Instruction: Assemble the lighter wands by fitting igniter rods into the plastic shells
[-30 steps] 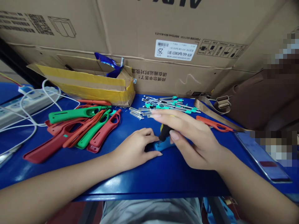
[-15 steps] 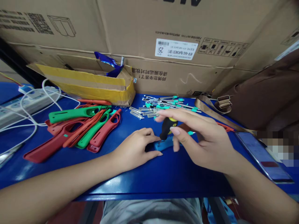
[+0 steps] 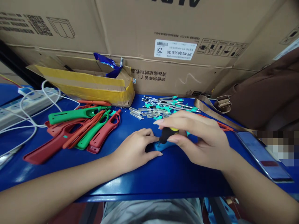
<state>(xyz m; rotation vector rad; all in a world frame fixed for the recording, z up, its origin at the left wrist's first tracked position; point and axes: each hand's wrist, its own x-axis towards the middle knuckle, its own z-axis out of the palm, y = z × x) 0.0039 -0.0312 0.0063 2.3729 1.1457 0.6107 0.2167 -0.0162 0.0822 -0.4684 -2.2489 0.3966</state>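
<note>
One tabletop point(image 3: 130, 183) bears all. Left hand point(image 3: 135, 149) pinches, right hand point(image 3: 202, 137) grips: the former, a blue case point(image 3: 164, 146) lying there; the latter, a screwdriver point(image 3: 166, 134), tip at the case's left end. Likely step: screw-turning. Next twist probably wants steady downward pressure.

Between right fingers point(image 3: 187, 123): black screwdriver handle point(image 3: 166, 135) is looking matt; its shaft point(image 3: 159, 144) is showing metal. Between left fingers point(image 3: 152, 139): blue lighter casing point(image 3: 163, 147) is looking smooth, plastic. Left of left fingers: red casing point(image 3: 46, 154) and green casing point(image 3: 70, 116) are showing satin plastic. Beyond fingers: clear tubes point(image 3: 136, 115) are glinting like plastic; cardboard carton point(image 3: 128, 28) is looking matt. Under all fingers: blue tabletop point(image 3: 140, 183) is shining. Right of right fingers: phone screen point(image 3: 259, 149) is gleaming, glassy.
</note>
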